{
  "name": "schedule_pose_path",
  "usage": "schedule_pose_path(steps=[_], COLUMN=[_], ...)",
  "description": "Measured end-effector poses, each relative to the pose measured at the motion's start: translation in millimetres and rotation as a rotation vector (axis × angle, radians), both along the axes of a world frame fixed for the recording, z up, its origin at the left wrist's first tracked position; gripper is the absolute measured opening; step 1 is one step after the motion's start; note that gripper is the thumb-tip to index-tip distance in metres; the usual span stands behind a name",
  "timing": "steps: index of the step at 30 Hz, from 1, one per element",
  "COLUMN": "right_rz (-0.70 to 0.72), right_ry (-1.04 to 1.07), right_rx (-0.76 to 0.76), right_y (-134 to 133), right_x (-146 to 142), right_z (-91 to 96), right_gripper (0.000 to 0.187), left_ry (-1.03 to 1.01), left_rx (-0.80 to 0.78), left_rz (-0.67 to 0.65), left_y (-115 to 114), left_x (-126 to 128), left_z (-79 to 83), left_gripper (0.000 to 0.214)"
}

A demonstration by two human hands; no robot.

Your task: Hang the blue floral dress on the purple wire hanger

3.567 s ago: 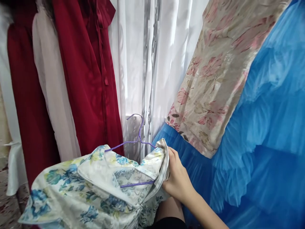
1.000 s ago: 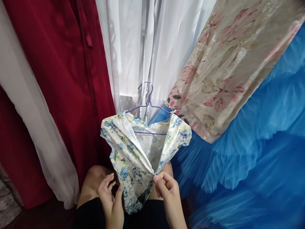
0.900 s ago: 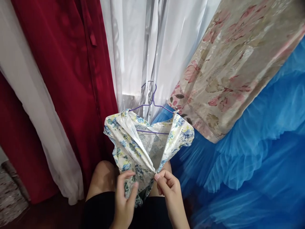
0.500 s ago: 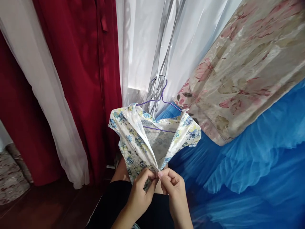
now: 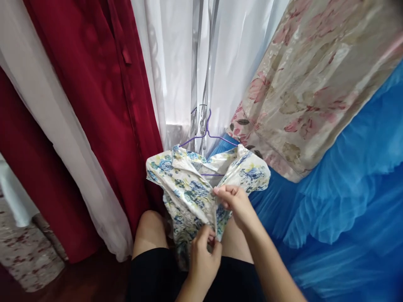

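A small white blouse with blue and yellow flowers (image 5: 185, 188) hangs on a purple wire hanger (image 5: 206, 134) in front of my knees. My left hand (image 5: 203, 256) pinches the blouse's front opening low down, fingers closed on the cloth. My right hand (image 5: 236, 201) pinches the right front edge higher up, near the chest. The two front edges lie close together between my hands. The hanger's hook points up against a white curtain.
Dark red garments (image 5: 103, 96) and a sheer white one (image 5: 56, 138) hang at the left. A white curtain (image 5: 176, 63) is behind. A beige cloth with pink flowers (image 5: 308, 79) lies over blue tulle (image 5: 346, 197) at the right. Dark wooden floor (image 5: 78, 281) shows below.
The blouse's front, which gaped open, is now drawn nearly shut. My right hand has moved up the opening; my left hand stays low on it.
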State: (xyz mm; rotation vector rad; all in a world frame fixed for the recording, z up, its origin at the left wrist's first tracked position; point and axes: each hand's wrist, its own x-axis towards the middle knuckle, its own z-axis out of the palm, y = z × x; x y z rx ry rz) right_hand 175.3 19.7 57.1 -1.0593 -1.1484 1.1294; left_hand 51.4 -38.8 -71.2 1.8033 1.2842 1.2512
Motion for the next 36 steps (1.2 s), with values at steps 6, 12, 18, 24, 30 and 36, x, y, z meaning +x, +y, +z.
schedule_pose_path(steps=[6, 12, 18, 24, 30, 36], right_rz=[0.043, 0.008, 0.055, 0.067, 0.095, -0.011], right_ry=[0.183, 0.301, 0.275, 0.187, 0.154, 0.202], right_rx=[0.006, 0.162, 0.223, 0.311, 0.4, 0.349], right_y=[36, 50, 35, 13, 10, 44], right_x=[12, 9, -3, -7, -5, -29], right_z=[48.1, 86.0, 76.0, 75.3, 86.4, 37.0], right_gripper=[0.029, 0.027, 0.025, 0.023, 0.026, 0.031], left_ry=[0.103, 0.191, 0.216, -0.053, -0.026, -0.025], left_rx=[-0.06, -0.089, -0.054, 0.271, 0.572, 0.706], left_rz=[-0.082, -0.165, -0.27, -0.098, -0.103, 0.024], left_y=[-12, -6, 23, 69, 98, 98], left_x=[13, 13, -25, -44, -28, -25], left_z=[-3.9, -14.4, -0.7, 96.5, 190.0, 206.9], left_gripper=[0.016, 0.012, 0.009, 0.019, 0.022, 0.011])
